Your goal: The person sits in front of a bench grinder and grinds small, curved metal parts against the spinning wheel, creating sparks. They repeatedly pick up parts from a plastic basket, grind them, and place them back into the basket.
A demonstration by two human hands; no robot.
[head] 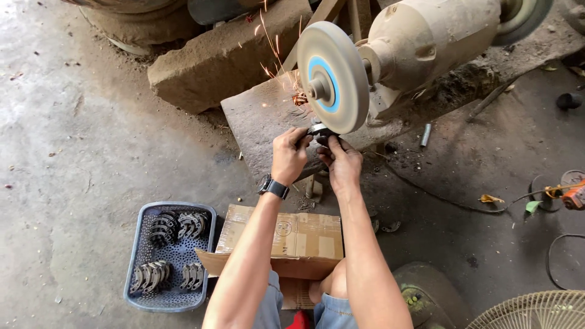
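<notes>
My left hand (289,155) and my right hand (341,161) together pinch a small dark metal part (318,129) and press it against the lower edge of a spinning grey grinding wheel (332,76) with a blue centre ring. Orange sparks (275,58) fly up and to the left from the contact. A black watch (273,187) sits on my left wrist. The wheel is mounted on a dusty beige bench grinder motor (426,36).
A blue perforated plastic basket (135,286) with several curved metal parts lies at lower left beside a cardboard box (301,234) near my knees. Stone blocks (225,55) support the grinder. A wire fan guard (536,311), cables and an orange tool (573,195) lie at right.
</notes>
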